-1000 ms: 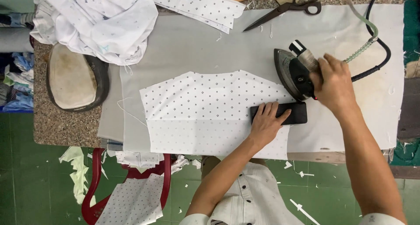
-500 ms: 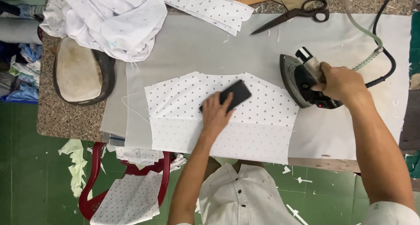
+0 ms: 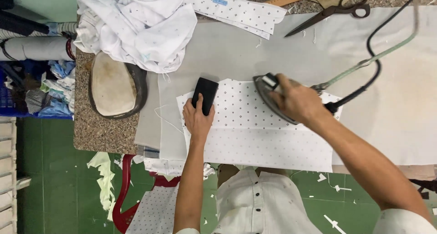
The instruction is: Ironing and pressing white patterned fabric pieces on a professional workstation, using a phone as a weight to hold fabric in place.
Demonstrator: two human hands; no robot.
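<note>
A: What is laid out, from the biggest thing down?

B: A wide pale-grey padded pressing cloth (image 3: 227, 52) is spread over a speckled stone-topped table (image 3: 98, 131); on it a white dotted piece of cut fabric (image 3: 255, 143) is laid flat, folded along a crease so that the lower half lies doubled; a heap of crumpled white garments (image 3: 136, 25) is pushed to the far left corner, presumably to keep the pressing area free.

A: And the iron?

B: A dark, heavy electric iron (image 3: 269, 97) is set sole-down on the upper right part of the dotted piece, nose pointing away to the left; its handle is fully wrapped by the right hand (image 3: 296, 102), closed tight around it; a black cord (image 3: 371, 56) and a greenish hose (image 3: 378, 56) are led off to the upper right, clear of the cloth.

A: The other hand?

B: A small black rectangular block (image 3: 205, 95) is pinned at the fabric's upper left corner by the left hand (image 3: 198, 120); the fingers are curled along its sides, the palm resting behind it, seemingly so the cloth is held taut and flat.

A: Anything smaller?

B: Black-handled tailor's shears (image 3: 332, 11) are left lying at the far edge, well apart from both hands.
</note>
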